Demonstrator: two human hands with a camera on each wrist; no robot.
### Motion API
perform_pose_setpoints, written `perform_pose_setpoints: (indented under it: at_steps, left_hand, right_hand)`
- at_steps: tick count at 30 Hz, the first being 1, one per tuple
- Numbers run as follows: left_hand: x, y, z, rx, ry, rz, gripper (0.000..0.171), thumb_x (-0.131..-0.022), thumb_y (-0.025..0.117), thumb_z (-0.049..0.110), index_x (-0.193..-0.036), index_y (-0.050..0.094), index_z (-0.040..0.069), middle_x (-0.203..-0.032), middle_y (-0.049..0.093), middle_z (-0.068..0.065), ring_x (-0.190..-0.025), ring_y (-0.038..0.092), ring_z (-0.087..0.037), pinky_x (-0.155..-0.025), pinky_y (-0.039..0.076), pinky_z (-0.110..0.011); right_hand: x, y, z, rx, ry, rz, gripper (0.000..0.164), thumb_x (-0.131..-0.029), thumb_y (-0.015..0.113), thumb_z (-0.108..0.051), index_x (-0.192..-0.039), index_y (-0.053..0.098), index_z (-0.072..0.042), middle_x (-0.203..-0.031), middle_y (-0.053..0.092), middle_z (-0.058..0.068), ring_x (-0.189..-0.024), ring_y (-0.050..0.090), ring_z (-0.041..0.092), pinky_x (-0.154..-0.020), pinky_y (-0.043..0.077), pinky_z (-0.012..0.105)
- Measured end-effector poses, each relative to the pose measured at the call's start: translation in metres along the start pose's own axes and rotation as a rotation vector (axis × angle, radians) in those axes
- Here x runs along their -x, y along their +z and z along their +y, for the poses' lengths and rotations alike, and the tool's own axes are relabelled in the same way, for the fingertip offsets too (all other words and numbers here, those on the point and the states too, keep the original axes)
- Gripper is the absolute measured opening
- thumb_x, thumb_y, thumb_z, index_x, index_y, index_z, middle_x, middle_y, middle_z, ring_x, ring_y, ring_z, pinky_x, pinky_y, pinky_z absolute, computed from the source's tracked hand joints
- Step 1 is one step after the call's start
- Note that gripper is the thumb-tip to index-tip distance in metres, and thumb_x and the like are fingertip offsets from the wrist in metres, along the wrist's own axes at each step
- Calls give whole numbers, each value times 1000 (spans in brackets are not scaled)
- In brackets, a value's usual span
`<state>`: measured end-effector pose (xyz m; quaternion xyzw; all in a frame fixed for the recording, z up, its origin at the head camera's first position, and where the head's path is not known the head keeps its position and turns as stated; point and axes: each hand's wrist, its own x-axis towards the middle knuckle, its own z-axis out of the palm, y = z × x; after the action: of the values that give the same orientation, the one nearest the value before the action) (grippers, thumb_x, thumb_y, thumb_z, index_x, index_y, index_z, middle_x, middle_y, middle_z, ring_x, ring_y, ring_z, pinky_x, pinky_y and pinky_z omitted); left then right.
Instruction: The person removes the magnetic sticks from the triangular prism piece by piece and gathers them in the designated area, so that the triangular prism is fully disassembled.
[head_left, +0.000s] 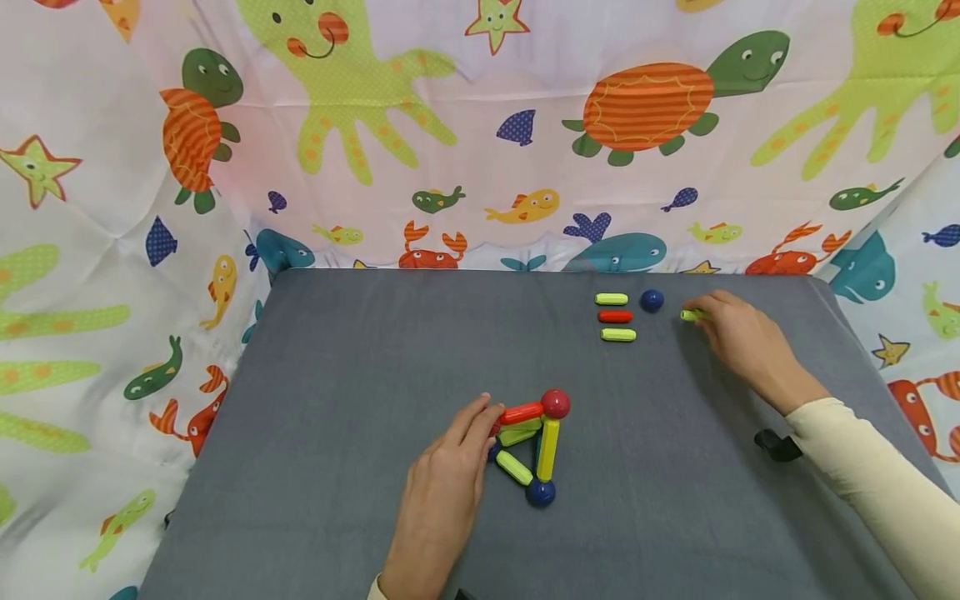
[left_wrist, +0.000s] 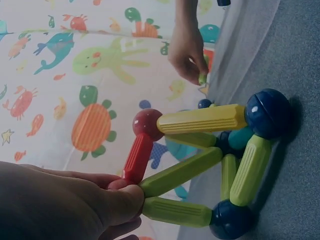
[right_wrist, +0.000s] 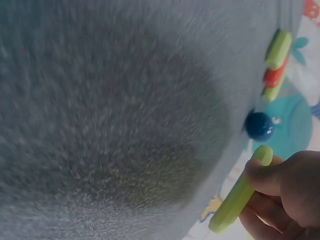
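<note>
My left hand (head_left: 442,483) pinches a red ball (left_wrist: 119,184) at one corner of a frame built from rods and balls. That frame stands on the grey table, joining a red rod (left_wrist: 137,159), a yellow rod (head_left: 548,450), several light green rods (left_wrist: 180,211), another red ball (head_left: 555,404) and blue balls (head_left: 541,492). At the table's far right, my right hand (head_left: 750,346) pinches a loose light green rod (right_wrist: 241,194) between thumb and fingers, held above the surface. A loose blue ball (head_left: 652,301) lies left of this hand.
Left of the loose ball, two light green rods (head_left: 618,335) and a red rod (head_left: 615,317) lie in a short column on the grey table (head_left: 337,375). A printed sea-animal cloth (head_left: 465,117) hangs behind and at both sides. A black object (head_left: 777,446) shows beside the right sleeve.
</note>
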<state>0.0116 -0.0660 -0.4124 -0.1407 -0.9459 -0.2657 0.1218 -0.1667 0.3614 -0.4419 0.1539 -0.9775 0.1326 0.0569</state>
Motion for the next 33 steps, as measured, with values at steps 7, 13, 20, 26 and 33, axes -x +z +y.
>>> perform_pose_setpoints:
  at_steps: [7, 13, 20, 26, 33]
  left_hand:
    - [0, 0, -3, -9, -9, 10, 47, -93, 82, 6, -136, 68, 19, -147, 64, 0, -98, 77, -20, -73, 63, -35]
    - [0, 0, -5, -17, -12, 19, 48, -92, 83, 5, -135, 69, 21, -148, 63, 2, -100, 76, -20, -76, 63, -36]
    - [-3, 0, -6, -18, -7, 14, 45, -93, 82, 6, -134, 69, 20, -147, 64, 0, -103, 77, -20, -79, 63, -35]
    - [-4, -1, -7, -16, -2, 4, 43, -95, 80, 7, -134, 69, 20, -147, 64, 0, -104, 76, -20, -78, 63, -35]
    - [-4, -3, -8, 4, -3, -3, 42, -96, 79, 8, -135, 68, 20, -148, 63, 0, -105, 76, -19, -77, 63, -35]
  right_hand:
    - [-21, 9, 15, -4, 24, -67, 28, -100, 66, 3, -127, 71, 2, -115, 68, 24, -94, 67, 40, -81, 56, 64]
    - [-33, 13, 26, -12, 24, -74, 27, -101, 63, 4, -127, 70, 3, -119, 68, 27, -98, 67, 46, -86, 54, 68]
    - [-39, 15, 32, -16, 24, -72, 26, -100, 63, 6, -125, 69, 3, -120, 68, 27, -103, 66, 49, -88, 51, 69]
    - [-44, 19, 30, -12, 28, -89, 27, -99, 64, 6, -125, 70, 1, -120, 69, 26, -102, 67, 46, -87, 53, 68]
    - [-46, 21, 29, -11, 25, -107, 28, -100, 64, 5, -127, 69, 2, -121, 68, 27, -103, 66, 46, -89, 53, 68]
